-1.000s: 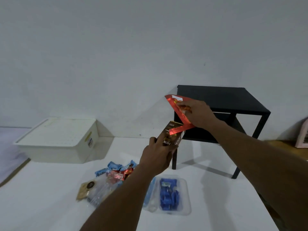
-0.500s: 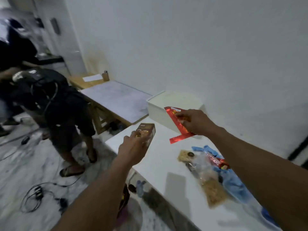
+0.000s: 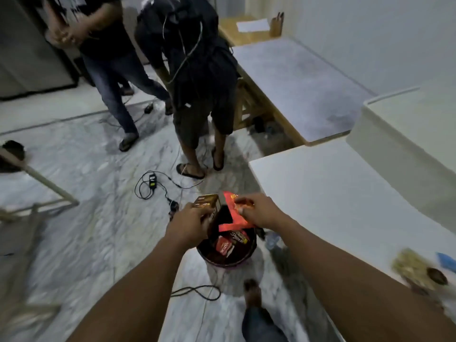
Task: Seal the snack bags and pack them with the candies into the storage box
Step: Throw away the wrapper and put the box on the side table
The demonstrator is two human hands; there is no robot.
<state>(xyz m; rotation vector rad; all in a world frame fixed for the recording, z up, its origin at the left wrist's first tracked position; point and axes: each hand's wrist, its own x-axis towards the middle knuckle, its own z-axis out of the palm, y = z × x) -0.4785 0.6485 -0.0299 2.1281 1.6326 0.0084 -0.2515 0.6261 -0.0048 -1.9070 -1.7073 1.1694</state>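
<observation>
My left hand (image 3: 188, 224) grips a small brown snack box (image 3: 206, 204) above a dark round bin (image 3: 225, 253) on the floor. My right hand (image 3: 259, 211) pinches a red wrapper strip (image 3: 233, 222) right beside the box, also over the bin. Red and brown wrappers lie inside the bin. The white storage box (image 3: 404, 124), lid on, stands on the white table (image 3: 340, 201) at the far right. A snack bag (image 3: 412, 267) and a blue candy (image 3: 446, 260) show blurred at the table's right edge.
Two people stand on the marble floor beyond the bin, one in sandals (image 3: 190, 170). Cables and a charger (image 3: 153, 181) trail across the floor. My foot (image 3: 251, 292) is beside the bin. A grey-topped wooden table (image 3: 296, 82) lies behind the white one.
The view has swung left and down from the table to the floor. Both hands have come together over the bin, still holding the brown box and the red wrapper.
</observation>
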